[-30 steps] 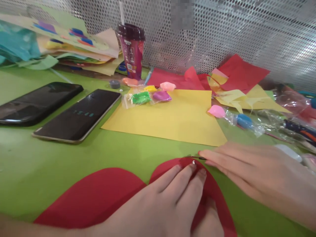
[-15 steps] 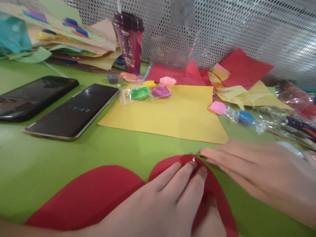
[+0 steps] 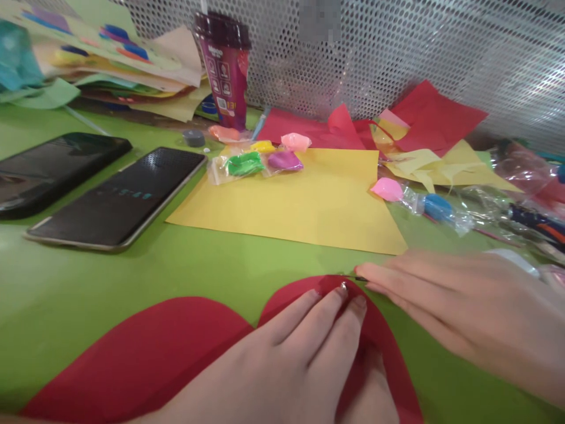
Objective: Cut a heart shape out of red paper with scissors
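Note:
A large red paper heart (image 3: 154, 341) lies on the green table at the front, its two rounded lobes pointing away from me. My left hand (image 3: 304, 347) rests flat across the heart's right lobe, fingers stretched out and pressing the paper down. At that lobe's top edge, my right hand (image 3: 459, 300) is closed in a pinch on a thin dark tool with a fine tip (image 3: 361, 278). Most of the tool is hidden by the fingers, so its kind cannot be told. The tip touches or nearly touches the paper's edge.
Beyond the heart lies a yellow sheet (image 3: 282, 206) with small clay packets (image 3: 245, 164) on its far edge. Two phones (image 3: 128, 197) are at the left. A purple lidded cup (image 3: 227, 76), stacked papers (image 3: 145, 88) and red scraps (image 3: 436, 118) stand along the perforated metal wall.
The whole view has shifted slightly, so things appear a little farther left. Both hands keep nearly the same place on and beside the heart.

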Tool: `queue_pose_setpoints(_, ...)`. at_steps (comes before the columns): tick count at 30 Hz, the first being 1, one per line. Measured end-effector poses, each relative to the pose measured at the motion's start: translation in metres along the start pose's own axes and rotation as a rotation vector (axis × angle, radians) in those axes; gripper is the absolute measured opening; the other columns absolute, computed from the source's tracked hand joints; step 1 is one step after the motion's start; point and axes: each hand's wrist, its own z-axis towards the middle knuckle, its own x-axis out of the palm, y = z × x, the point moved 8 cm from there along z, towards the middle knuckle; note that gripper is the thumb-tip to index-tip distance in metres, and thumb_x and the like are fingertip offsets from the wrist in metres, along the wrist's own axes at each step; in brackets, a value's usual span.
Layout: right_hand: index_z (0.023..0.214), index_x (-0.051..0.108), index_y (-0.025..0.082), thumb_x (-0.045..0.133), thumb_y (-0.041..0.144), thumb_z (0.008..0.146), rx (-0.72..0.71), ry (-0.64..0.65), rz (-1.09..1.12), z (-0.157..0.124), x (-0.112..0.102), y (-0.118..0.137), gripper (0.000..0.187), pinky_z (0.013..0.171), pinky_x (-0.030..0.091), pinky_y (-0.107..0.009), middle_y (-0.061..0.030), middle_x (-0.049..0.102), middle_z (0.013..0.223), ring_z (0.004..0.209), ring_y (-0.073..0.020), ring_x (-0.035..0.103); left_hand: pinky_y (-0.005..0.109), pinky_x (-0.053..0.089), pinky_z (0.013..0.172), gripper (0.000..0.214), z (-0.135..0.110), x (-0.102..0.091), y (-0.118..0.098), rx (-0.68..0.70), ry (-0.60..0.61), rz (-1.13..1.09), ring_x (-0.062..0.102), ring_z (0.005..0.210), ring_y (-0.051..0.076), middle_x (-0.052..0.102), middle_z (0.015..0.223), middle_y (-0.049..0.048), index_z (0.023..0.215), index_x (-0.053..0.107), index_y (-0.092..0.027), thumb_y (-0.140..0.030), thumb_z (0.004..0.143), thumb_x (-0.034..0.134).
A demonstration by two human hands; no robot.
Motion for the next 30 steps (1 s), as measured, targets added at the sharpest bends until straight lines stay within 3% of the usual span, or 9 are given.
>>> queue_pose_setpoints(17, 0.098, 0.061, 0.018, 0.024, 0.007, 0.088, 0.037, -0.004, 0.046, -0.0026, -0.0031, -0.0012, 0.041, 0.041, 0.036, -0.027, -0.0023, 0.068, 0.073, 0.053, -0.0148, 0.059, 0.026, 0.037, 0.101, 0.027, -0.004, 0.0049, -0.0016, 0.056, -0.052, 0.086, 0.05, 0.117, 0.018, 0.058, 0.124, 0.0029, 0.111, 0.06, -0.018, -0.019, 0.089, 0.044)
queue_pose_setpoints(22, 0.099, 0.06, 0.018, 0.025, 0.004, 0.086, 0.035, -0.007, 0.04, -0.0022, -0.0039, -0.0006, 0.04, 0.042, 0.036, -0.027, -0.0014, 0.068, 0.072, 0.052, -0.0138, 0.058, 0.027, 0.037, 0.101, 0.029, -0.0042, 0.0101, -0.0008, 0.064, 0.009, 0.081, 0.048, 0.118, 0.017, 0.057, 0.126, 0.0032, 0.114, 0.059, -0.018, -0.021, 0.091, 0.041)
queue_pose_setpoints(30, 0.102, 0.058, 0.02, 0.029, 0.001, 0.08, 0.065, 0.049, 0.044, -0.0077, -0.001, -0.0024, 0.041, 0.043, 0.037, -0.027, -0.0007, 0.068, 0.077, 0.055, -0.0147, 0.059, 0.03, 0.037, 0.101, 0.031, -0.004, 0.0092, -0.0017, 0.077, 0.001, 0.107, 0.044, 0.123, 0.02, 0.054, 0.128, 0.0047, 0.117, 0.056, -0.019, -0.019, 0.09, 0.041)
